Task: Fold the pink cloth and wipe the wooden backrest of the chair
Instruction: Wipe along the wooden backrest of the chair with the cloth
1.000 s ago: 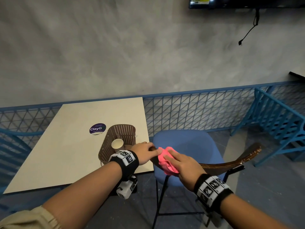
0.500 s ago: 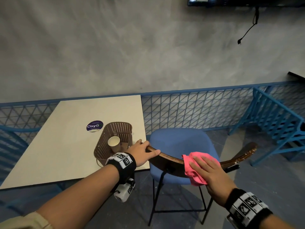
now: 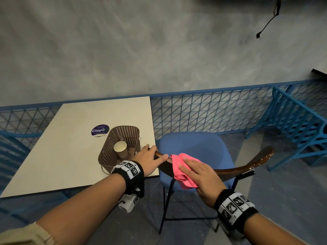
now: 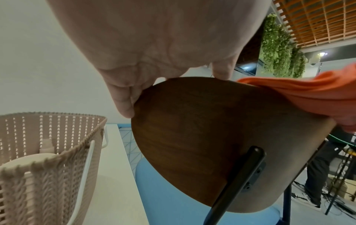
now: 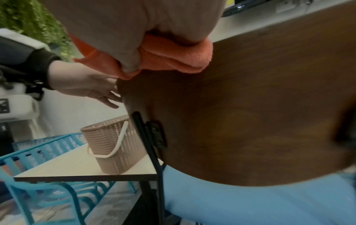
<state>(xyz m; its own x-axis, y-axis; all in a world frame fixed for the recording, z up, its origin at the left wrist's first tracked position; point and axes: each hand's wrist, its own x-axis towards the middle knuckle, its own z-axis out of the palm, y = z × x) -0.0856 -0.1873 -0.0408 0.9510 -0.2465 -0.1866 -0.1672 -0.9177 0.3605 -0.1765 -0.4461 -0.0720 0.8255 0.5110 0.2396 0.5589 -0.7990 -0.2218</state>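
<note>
The chair's curved brown wooden backrest [image 3: 244, 167] spans the blue seat [image 3: 203, 147]. My left hand [image 3: 150, 159] grips its left end, thumb on the edge and fingers over the top, as the left wrist view shows on the backrest [image 4: 212, 129]. The bunched pink cloth [image 3: 178, 167] drapes over the top edge just right of that hand. My right hand [image 3: 196, 172] lies on the cloth with fingers flat on top. In the right wrist view the thumb tucks into the cloth [image 5: 173, 57] against the back of the wood [image 5: 250, 106].
A brown perforated basket [image 3: 122, 138] holding a paper cup [image 3: 120, 147] stands at the near right corner of the cream table [image 3: 62, 156], close to my left hand. A blue mesh railing [image 3: 212, 114] runs behind. A blue metal chair [image 3: 300, 121] stands at right.
My right hand slid the cloth from the left end to the middle of the backrest, then back toward the left. The left hand kept its hold on the end.
</note>
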